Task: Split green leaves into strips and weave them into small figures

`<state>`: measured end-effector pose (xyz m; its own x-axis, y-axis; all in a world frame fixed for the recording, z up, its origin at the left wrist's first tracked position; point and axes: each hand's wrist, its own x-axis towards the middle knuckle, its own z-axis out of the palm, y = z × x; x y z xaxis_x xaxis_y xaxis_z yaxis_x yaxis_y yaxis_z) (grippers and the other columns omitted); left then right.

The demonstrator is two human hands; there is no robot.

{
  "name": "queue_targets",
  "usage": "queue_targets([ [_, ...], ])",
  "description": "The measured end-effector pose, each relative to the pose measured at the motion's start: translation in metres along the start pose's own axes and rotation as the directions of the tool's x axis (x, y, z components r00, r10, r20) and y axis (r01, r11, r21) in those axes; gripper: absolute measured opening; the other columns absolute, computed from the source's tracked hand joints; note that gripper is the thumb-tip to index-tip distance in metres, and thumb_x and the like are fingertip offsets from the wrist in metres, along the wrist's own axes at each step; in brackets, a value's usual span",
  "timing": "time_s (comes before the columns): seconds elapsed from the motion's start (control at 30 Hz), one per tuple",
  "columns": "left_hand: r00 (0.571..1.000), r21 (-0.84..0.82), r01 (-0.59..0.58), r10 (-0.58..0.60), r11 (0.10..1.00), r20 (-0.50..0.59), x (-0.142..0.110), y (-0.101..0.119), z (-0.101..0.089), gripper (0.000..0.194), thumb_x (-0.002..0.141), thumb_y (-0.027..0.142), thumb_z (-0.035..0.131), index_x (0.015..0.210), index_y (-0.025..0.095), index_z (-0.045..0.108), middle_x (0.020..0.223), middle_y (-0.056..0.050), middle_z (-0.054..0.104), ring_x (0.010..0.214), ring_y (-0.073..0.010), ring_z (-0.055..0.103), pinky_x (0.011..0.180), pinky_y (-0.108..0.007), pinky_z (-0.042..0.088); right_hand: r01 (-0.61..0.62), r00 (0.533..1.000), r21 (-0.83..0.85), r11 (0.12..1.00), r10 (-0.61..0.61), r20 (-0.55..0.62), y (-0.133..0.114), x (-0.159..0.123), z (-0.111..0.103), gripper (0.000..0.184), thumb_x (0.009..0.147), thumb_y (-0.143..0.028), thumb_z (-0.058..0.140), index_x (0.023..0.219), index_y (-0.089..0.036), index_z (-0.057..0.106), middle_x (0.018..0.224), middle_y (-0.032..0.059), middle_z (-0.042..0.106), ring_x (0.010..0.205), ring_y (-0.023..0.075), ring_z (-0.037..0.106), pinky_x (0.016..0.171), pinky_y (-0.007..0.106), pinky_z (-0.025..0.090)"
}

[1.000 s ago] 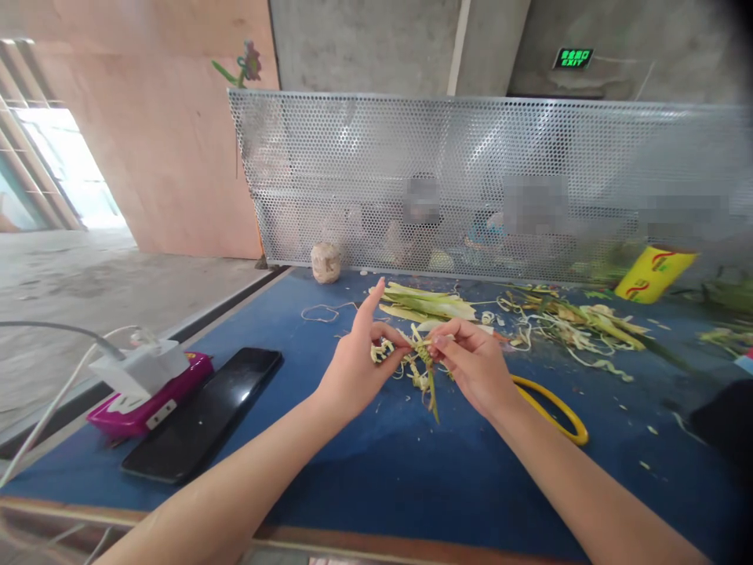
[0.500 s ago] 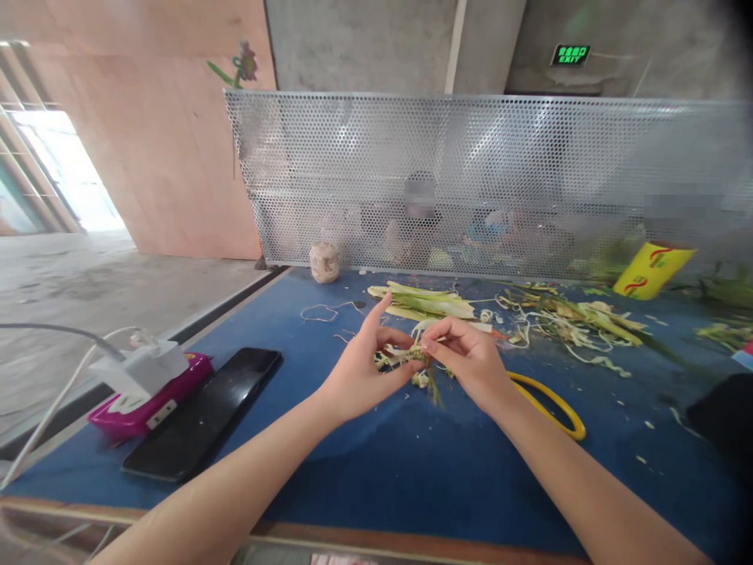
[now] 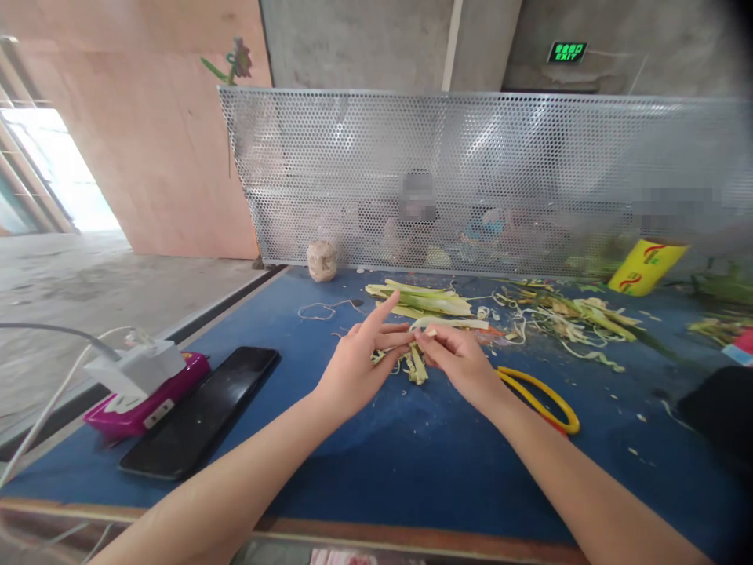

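Close together above the blue table (image 3: pixel 353 471), both hands meet at their fingertips. My left hand (image 3: pixel 368 349) has its index finger raised while the thumb and other fingers close on a pale plant strip, mostly hidden by them. My right hand (image 3: pixel 462 361) pinches at the same spot, with a small pale bit showing at its fingertips. Just below lie or hang pale yellow-green plant strips (image 3: pixel 416 366); I cannot tell which. Behind the hands is a pile of split green-white stalks (image 3: pixel 423 300). A yellow loop-shaped handle (image 3: pixel 544 399) rests beside my right wrist.
A black phone (image 3: pixel 203 412) and a magenta power strip (image 3: pixel 147 400) with a white charger are at left. Shredded plant scraps (image 3: pixel 580 318) and a yellow roll (image 3: pixel 647 267) lie at right. A perforated metal screen (image 3: pixel 365 173) borders the back, near a pale lump (image 3: pixel 321 260).
My fingers have shifted slightly around the strip, and the right hand has turned a little. The wispy green end that hung beneath the fingers no longer shows. The view has shifted slightly.
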<state>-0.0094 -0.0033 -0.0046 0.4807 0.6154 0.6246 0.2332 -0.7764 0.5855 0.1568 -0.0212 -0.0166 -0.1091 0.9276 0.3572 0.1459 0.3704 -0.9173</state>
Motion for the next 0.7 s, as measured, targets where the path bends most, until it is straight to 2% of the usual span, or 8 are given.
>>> queue_targets([
  [0.17, 0.992, 0.175, -0.125, 0.126, 0.977, 0.004, -0.001, 0.001, 0.000, 0.065, 0.085, 0.011, 0.043, 0.140, 0.024, 0.009, 0.103, -0.004, 0.067, 0.111, -0.0205, 0.052, 0.092, -0.042, 0.047, 0.025, 0.999, -0.057, 0.998, -0.027, -0.040, 0.000, -0.001, 0.001, 0.039, 0.081, -0.042, 0.050, 0.051, -0.019, 0.038, 0.049, -0.0056, 0.032, 0.045, 0.0080, 0.027, 0.045, 0.025, 0.022],
  [0.37, 0.965, 0.257, -0.252, 0.261, 0.933, 0.000, -0.002, 0.001, 0.004, 0.067, 0.085, 0.005, 0.038, 0.140, 0.023, 0.004, 0.106, -0.003, 0.066, 0.117, -0.0179, 0.047, 0.094, -0.041, 0.046, -0.066, 0.983, 0.242, 0.968, 0.105, -0.149, 0.003, 0.002, 0.002, 0.033, 0.073, -0.040, 0.057, 0.054, -0.018, 0.042, 0.049, -0.0069, 0.029, 0.045, 0.0065, 0.028, 0.044, 0.022, 0.026],
  [0.5, 0.953, 0.285, -0.291, 0.304, 0.913, -0.002, -0.001, 0.001, 0.004, 0.066, 0.085, 0.003, 0.035, 0.140, 0.022, 0.004, 0.107, -0.003, 0.066, 0.118, -0.0173, 0.046, 0.101, -0.044, 0.038, -0.047, 0.979, 0.293, 0.955, 0.102, -0.175, 0.004, 0.004, 0.002, 0.032, 0.071, -0.038, 0.059, 0.053, -0.018, 0.042, 0.048, -0.0066, 0.031, 0.044, 0.0063, 0.028, 0.044, 0.022, 0.026],
  [0.6, 0.947, 0.318, -0.309, 0.321, 0.896, 0.016, -0.001, 0.001, 0.004, 0.065, 0.086, 0.003, 0.034, 0.140, 0.022, 0.004, 0.106, -0.002, 0.066, 0.116, -0.0167, 0.048, 0.104, -0.046, 0.033, -0.089, 0.978, 0.247, 0.965, 0.131, -0.162, 0.006, 0.007, -0.005, 0.034, 0.071, -0.038, 0.059, 0.051, -0.019, 0.039, 0.049, -0.0063, 0.029, 0.045, 0.0070, 0.028, 0.044, 0.023, 0.028],
  [0.7, 0.952, 0.329, -0.286, 0.305, 0.900, -0.007, -0.002, -0.003, 0.006, 0.064, 0.086, 0.005, 0.037, 0.139, 0.023, 0.006, 0.107, -0.003, 0.066, 0.112, -0.0157, 0.053, 0.099, -0.041, 0.041, -0.109, 0.972, 0.073, 0.991, 0.121, -0.200, -0.006, 0.008, -0.015, 0.034, 0.074, -0.035, 0.053, 0.049, -0.020, 0.036, 0.047, -0.0055, 0.030, 0.045, 0.0083, 0.029, 0.044, 0.024, 0.027],
])
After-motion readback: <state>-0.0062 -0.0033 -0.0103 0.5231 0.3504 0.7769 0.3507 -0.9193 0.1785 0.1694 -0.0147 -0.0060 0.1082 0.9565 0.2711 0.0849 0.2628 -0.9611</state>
